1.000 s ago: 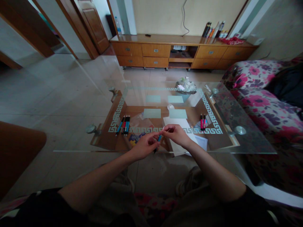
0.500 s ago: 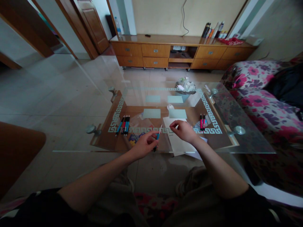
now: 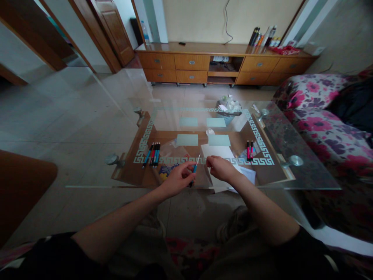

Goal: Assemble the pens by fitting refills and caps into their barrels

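My left hand (image 3: 178, 178) is closed around a blue pen barrel (image 3: 194, 168), held tilted over the front of the glass table. A thin white refill (image 3: 198, 158) sticks up out of the barrel. Just to the right, my right hand (image 3: 220, 168) has its fingers bent together in a pinch, apart from the pen. Whatever lies between those fingertips is too small or hidden to make out. Several blue and red pens (image 3: 152, 154) lie side by side left of my hands. Two pinkish-red pens (image 3: 250, 150) lie to the right.
The glass table (image 3: 314, 177) has a patterned border and a lower shelf. White paper (image 3: 217, 182) and plastic packaging (image 3: 166, 171) show through the glass. A waste basket (image 3: 229, 114) stands beyond, before a wooden cabinet (image 3: 192, 58). A flowered sofa (image 3: 323, 120) is at right.
My right hand has moved slightly left and down, nearer the refill tip, and turned a little. My left hand and the pen barrel have hardly moved.
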Tool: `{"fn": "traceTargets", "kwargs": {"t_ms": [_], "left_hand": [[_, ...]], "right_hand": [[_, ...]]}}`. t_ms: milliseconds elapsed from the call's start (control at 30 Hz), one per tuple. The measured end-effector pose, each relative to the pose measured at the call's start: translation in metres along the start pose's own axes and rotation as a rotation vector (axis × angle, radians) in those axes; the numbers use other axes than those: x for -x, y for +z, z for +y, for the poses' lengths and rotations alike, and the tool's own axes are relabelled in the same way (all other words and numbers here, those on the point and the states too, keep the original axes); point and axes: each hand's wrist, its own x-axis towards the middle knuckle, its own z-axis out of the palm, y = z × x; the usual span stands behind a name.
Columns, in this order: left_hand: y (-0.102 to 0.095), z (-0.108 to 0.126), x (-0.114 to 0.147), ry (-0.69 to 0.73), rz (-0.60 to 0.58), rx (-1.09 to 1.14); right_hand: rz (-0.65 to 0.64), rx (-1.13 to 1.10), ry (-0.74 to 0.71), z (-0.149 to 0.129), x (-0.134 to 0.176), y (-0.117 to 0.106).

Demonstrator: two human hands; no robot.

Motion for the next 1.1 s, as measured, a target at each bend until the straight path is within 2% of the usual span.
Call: {"fn": "traceTargets", "kwargs": {"t_ms": [133, 367, 533, 667, 733, 933, 1100], "left_hand": [[0.000, 0.000, 0.000, -0.005, -0.006, -0.004], [0.001, 0.000, 0.000, 0.007, -0.001, -0.006], [0.000, 0.000, 0.000, 0.003, 0.000, -0.001], [0.000, 0.002, 0.001, 0.006, -0.009, -0.020], [0.000, 0.003, 0.001, 0.013, -0.014, -0.036], [0.000, 0.002, 0.001, 0.026, -0.018, -0.093], [0.000, 0.002, 0.002, 0.018, -0.015, -0.116]], "right_hand": [[0.052, -0.054, -0.010, 0.005, -0.002, 0.005], [0.214, -0.368, -0.119, 0.013, -0.006, 0.001], [0.295, -0.780, -0.053, 0.013, -0.009, -0.005], [0.309, -1.194, 0.026, 0.008, -0.011, -0.008], [0.307, -1.320, 0.069, 0.006, -0.011, -0.010], [0.308, -1.374, 0.118, 0.000, -0.008, -0.013], [0.309, -1.379, 0.092, -0.004, -0.008, -0.014]]}}
